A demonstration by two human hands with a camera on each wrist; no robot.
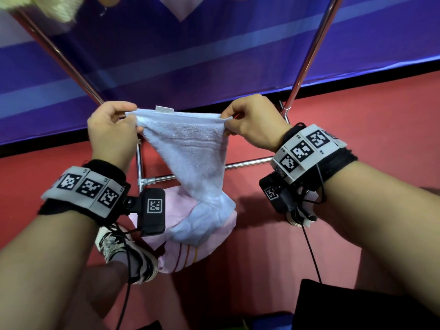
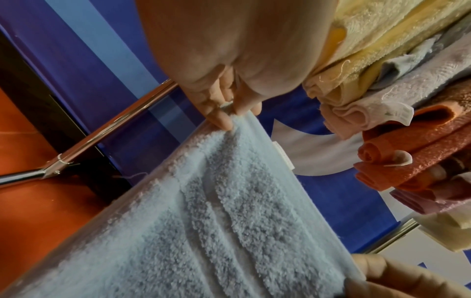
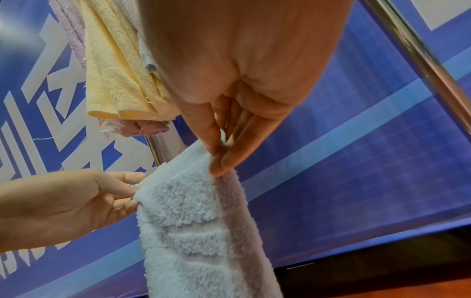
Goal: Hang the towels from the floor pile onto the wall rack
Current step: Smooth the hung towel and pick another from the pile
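Observation:
A pale blue towel (image 1: 190, 148) is stretched between my two hands above the red floor. My left hand (image 1: 129, 115) pinches its top left corner, and the left wrist view shows thumb and fingers (image 2: 221, 121) closed on the hem of the towel (image 2: 229, 211). My right hand (image 1: 227, 122) pinches the top right corner, with the fingertips (image 3: 219, 165) squeezing the edge of the towel (image 3: 193, 221). The towel's lower end sags onto a pink towel (image 1: 181, 256) on the floor. Chrome rack bars (image 1: 307, 55) rise behind it.
Several towels, yellow (image 2: 369, 40), pink and orange (image 2: 407, 157), hang bunched on the rack up high. A blue banner wall (image 1: 214, 44) stands behind the rack. A low rack crossbar (image 1: 247, 163) runs behind the towel. My shoe (image 1: 123, 253) is beside the pile.

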